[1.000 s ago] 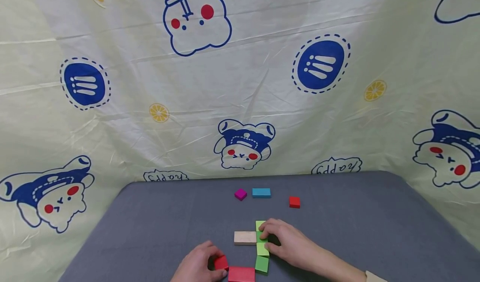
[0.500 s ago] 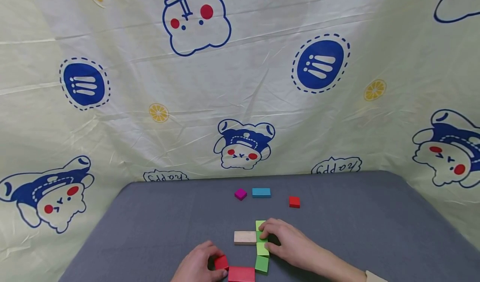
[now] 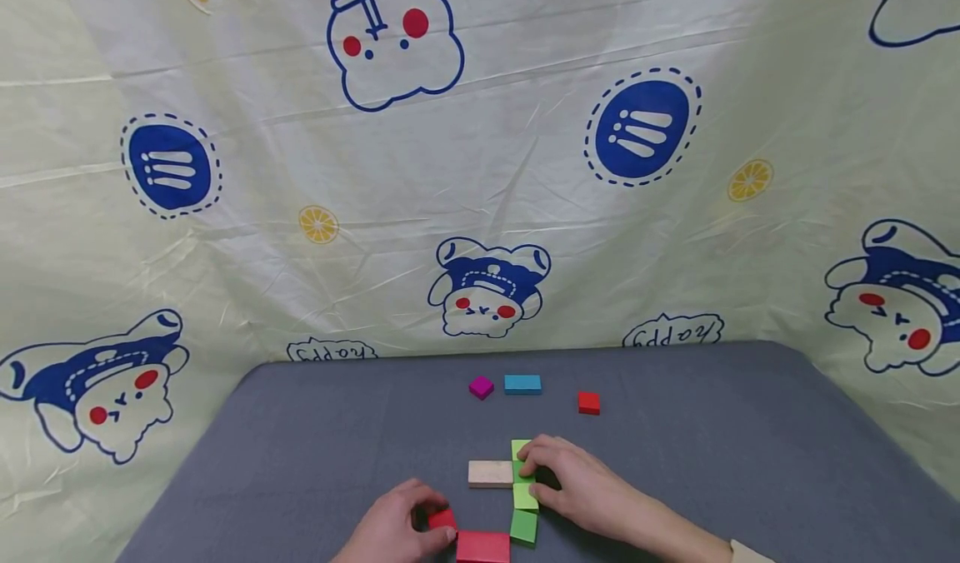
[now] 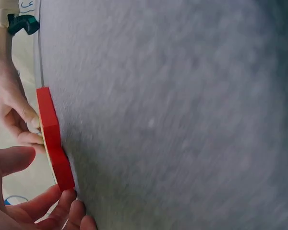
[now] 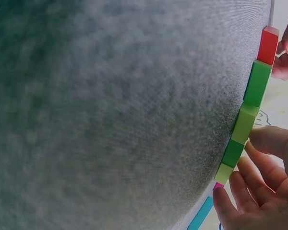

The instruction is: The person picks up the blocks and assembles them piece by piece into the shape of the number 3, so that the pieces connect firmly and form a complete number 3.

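Observation:
My left hand (image 3: 396, 523) is beside a small red block (image 3: 442, 520); its fingertips touch the block's end in the left wrist view, and its thumb stands apart from it. A larger red block (image 3: 483, 546) lies just right of that one. My right hand (image 3: 581, 486) rests at a column of green blocks. Its thumb touches a light green block (image 3: 526, 496), and its fingers reach over a dark green block (image 3: 517, 469) and the light green end block (image 3: 519, 448). Below them sits a slightly turned green block (image 3: 524, 528). A plain wood block (image 3: 491, 474) adjoins the column's left side.
Farther back on the grey cloth-covered table (image 3: 337, 430) lie a magenta block (image 3: 482, 387), a blue block (image 3: 522, 385) and another red block (image 3: 589, 403). A printed curtain (image 3: 480, 171) hangs behind the table's far edge.
My left thumb has moved up from the small red block's near edge and now covers part of it in the head view. My right hand and the other blocks stay put.

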`<control>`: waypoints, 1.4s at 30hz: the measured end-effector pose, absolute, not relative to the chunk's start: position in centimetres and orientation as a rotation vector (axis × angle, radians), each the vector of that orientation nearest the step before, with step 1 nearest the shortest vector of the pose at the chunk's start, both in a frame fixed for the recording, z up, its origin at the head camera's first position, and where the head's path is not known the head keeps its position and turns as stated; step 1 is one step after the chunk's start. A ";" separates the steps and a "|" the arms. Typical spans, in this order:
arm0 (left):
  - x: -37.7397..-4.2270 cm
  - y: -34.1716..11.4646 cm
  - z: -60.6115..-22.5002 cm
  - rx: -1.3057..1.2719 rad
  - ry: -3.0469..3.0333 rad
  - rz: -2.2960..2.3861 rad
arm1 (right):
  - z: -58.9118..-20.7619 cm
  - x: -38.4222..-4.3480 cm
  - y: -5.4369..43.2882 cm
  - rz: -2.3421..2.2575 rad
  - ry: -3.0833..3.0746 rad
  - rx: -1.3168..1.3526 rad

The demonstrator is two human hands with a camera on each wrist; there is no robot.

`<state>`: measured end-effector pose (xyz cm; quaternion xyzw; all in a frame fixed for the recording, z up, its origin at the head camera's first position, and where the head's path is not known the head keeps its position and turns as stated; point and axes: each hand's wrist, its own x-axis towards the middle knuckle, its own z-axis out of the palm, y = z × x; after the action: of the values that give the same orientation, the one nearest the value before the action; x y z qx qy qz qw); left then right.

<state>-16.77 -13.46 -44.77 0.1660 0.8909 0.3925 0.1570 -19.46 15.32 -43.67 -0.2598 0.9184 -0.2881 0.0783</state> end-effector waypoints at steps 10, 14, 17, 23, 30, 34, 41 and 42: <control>-18.2 -13.7 -44.9 0.514 2.497 1.350 | -43.6 -19.5 15.4 -0.858 2.747 -0.780; -19.0 -13.1 -45.1 0.491 2.515 1.371 | -43.6 -19.5 15.4 -0.853 2.751 -0.788; -19.6 -12.6 -45.1 0.492 2.540 1.354 | -43.5 -19.5 15.4 -0.846 2.756 -0.790; -20.5 -11.8 -45.1 0.508 2.559 1.341 | -43.5 -19.5 15.3 -0.846 2.751 -0.790; -21.2 -10.9 -45.1 0.539 2.576 1.352 | -43.6 -19.5 15.3 -0.854 2.744 -0.796; -21.5 -10.6 -45.3 0.566 2.580 1.351 | -43.5 -19.6 15.3 -0.851 2.739 -0.794; -21.7 -10.1 -45.5 0.586 2.598 1.344 | -43.5 -19.6 15.2 -0.841 2.757 -0.792; -21.7 -10.1 -45.5 0.580 2.602 1.339 | -43.5 -19.7 15.2 -0.838 2.761 -0.795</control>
<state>-21.73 -10.05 -45.51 0.1938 0.8695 0.4473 0.0790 -19.65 15.16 -43.48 -0.2650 0.9199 -0.2793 0.0740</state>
